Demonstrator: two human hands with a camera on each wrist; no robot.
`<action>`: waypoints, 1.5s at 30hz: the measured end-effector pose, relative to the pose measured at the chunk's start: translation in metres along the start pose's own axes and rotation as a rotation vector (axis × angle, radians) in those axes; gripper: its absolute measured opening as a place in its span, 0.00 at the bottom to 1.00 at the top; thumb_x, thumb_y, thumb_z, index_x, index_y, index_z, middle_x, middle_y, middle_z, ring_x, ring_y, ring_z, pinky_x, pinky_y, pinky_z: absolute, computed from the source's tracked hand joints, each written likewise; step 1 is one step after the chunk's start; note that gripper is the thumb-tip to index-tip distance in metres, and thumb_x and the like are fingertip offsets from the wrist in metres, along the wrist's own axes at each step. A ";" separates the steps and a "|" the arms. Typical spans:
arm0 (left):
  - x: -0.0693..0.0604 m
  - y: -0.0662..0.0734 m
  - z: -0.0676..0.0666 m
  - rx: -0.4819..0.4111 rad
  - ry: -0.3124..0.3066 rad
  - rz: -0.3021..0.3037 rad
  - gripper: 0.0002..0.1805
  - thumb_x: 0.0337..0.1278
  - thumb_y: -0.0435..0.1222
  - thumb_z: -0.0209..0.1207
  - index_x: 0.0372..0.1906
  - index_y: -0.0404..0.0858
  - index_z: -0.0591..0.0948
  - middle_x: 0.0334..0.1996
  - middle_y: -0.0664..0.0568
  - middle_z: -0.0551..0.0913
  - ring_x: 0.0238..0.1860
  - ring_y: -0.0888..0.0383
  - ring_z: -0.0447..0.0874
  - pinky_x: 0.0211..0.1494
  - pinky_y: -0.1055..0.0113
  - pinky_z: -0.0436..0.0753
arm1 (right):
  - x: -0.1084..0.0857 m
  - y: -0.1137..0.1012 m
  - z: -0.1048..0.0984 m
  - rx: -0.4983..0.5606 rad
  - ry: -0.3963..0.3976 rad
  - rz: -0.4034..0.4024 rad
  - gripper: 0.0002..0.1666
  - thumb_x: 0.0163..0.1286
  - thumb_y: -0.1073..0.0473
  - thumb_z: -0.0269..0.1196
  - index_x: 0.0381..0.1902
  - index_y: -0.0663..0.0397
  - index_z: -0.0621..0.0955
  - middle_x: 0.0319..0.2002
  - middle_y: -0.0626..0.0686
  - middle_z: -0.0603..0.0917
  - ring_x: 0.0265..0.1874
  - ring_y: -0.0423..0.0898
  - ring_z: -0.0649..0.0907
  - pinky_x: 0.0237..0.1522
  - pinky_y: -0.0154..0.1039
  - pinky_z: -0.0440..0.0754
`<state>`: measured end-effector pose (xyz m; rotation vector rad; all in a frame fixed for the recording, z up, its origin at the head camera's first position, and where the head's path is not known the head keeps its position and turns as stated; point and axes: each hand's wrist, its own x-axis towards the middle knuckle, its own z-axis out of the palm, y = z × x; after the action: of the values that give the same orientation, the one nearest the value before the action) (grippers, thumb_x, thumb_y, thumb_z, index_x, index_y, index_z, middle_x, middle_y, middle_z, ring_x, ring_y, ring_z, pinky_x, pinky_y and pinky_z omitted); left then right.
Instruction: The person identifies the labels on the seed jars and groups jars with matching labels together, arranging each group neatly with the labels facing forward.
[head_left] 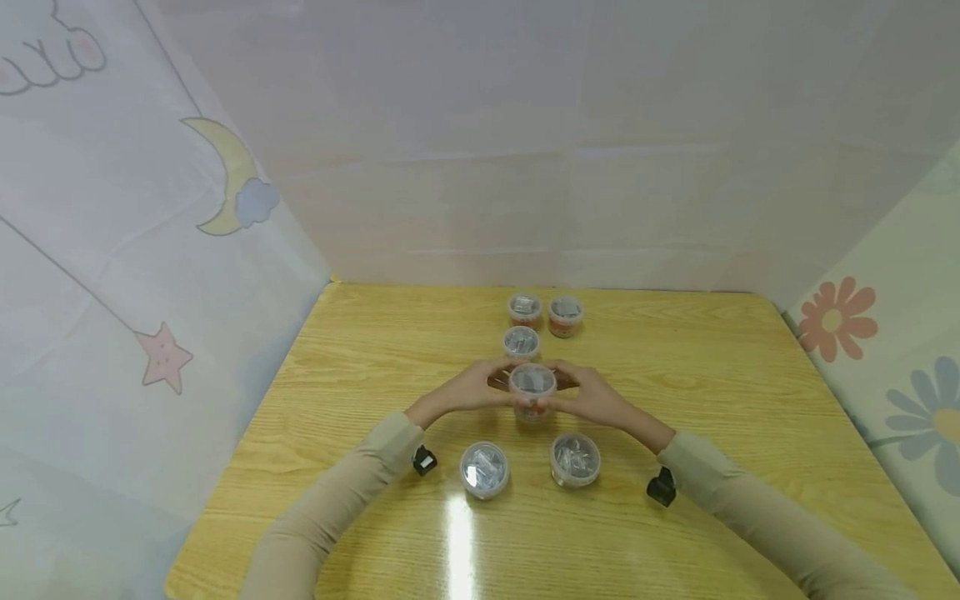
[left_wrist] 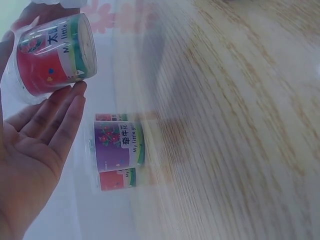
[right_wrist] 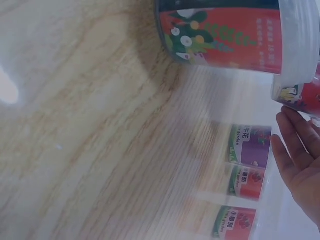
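Observation:
Between both hands a lidded clear plastic tub (head_left: 532, 385) is held above the table, its label red in the left wrist view. My left hand (head_left: 474, 387) grips it from the left, thumb at the front and fingers toward the back. On the opposite side my right hand (head_left: 594, 400) grips the same tub with thumb and fingers. In the right wrist view the held tub (right_wrist: 302, 95) is partly hidden behind a nearer red-labelled tub (right_wrist: 225, 40). Just beyond the hands stands a purple-labelled tub (left_wrist: 116, 147).
Two lidded tubs stand nearer on the wooden table (head_left: 360, 517), a left one (head_left: 484, 469) and a right one (head_left: 575, 460). At the back are two red-labelled tubs, left (head_left: 524, 308) and right (head_left: 566, 315). A pale cloth wall (head_left: 525, 208) rises behind the table.

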<state>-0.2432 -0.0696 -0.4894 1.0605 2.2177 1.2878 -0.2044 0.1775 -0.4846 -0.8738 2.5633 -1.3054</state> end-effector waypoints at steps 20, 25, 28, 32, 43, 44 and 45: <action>-0.004 -0.005 0.003 -0.199 -0.017 0.107 0.38 0.55 0.39 0.62 0.70 0.52 0.59 0.62 0.50 0.68 0.52 0.54 0.78 0.54 0.67 0.79 | -0.002 -0.033 -0.014 0.139 -0.081 0.009 0.32 0.65 0.59 0.62 0.64 0.61 0.67 0.59 0.61 0.74 0.53 0.58 0.78 0.53 0.56 0.76; -0.004 -0.006 0.002 -0.206 -0.003 0.103 0.36 0.56 0.38 0.61 0.70 0.47 0.60 0.62 0.52 0.68 0.52 0.56 0.78 0.54 0.67 0.79 | 0.000 -0.032 -0.014 0.163 -0.084 0.031 0.32 0.65 0.58 0.61 0.65 0.60 0.67 0.58 0.61 0.75 0.53 0.57 0.78 0.54 0.56 0.76; -0.004 -0.006 0.002 -0.203 0.018 0.082 0.36 0.57 0.38 0.60 0.70 0.43 0.60 0.62 0.51 0.68 0.53 0.54 0.78 0.53 0.67 0.79 | 0.001 -0.033 -0.014 0.164 -0.073 0.062 0.32 0.66 0.57 0.61 0.65 0.60 0.67 0.57 0.61 0.75 0.53 0.56 0.78 0.53 0.55 0.76; -0.006 -0.003 0.001 -0.211 0.051 0.028 0.35 0.58 0.37 0.60 0.69 0.42 0.61 0.62 0.46 0.69 0.54 0.48 0.76 0.53 0.67 0.79 | 0.003 -0.036 -0.013 0.153 -0.052 0.076 0.31 0.66 0.58 0.60 0.65 0.61 0.66 0.57 0.62 0.75 0.52 0.58 0.78 0.52 0.54 0.77; -0.015 0.019 -0.006 -0.214 0.063 -0.011 0.33 0.58 0.38 0.60 0.68 0.39 0.63 0.62 0.43 0.69 0.54 0.46 0.76 0.53 0.67 0.79 | 0.006 -0.019 -0.004 0.132 0.018 0.045 0.28 0.66 0.61 0.60 0.63 0.63 0.68 0.52 0.62 0.79 0.47 0.56 0.80 0.48 0.52 0.80; -0.016 0.018 -0.006 -0.213 0.059 -0.003 0.33 0.59 0.38 0.59 0.68 0.38 0.62 0.62 0.43 0.69 0.54 0.46 0.76 0.54 0.67 0.79 | 0.006 -0.014 -0.002 0.128 0.023 0.045 0.29 0.66 0.61 0.60 0.63 0.62 0.69 0.52 0.61 0.79 0.47 0.55 0.80 0.48 0.50 0.80; -0.016 0.017 -0.006 -0.211 0.055 0.003 0.34 0.59 0.37 0.59 0.69 0.37 0.61 0.62 0.42 0.68 0.55 0.45 0.76 0.54 0.67 0.79 | 0.006 -0.009 -0.001 0.121 0.027 0.044 0.29 0.66 0.60 0.61 0.63 0.61 0.69 0.52 0.59 0.79 0.47 0.53 0.80 0.48 0.47 0.80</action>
<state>-0.2295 -0.0797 -0.4723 0.9599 2.0632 1.5299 -0.2059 0.1702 -0.4762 -0.7788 2.4779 -1.4508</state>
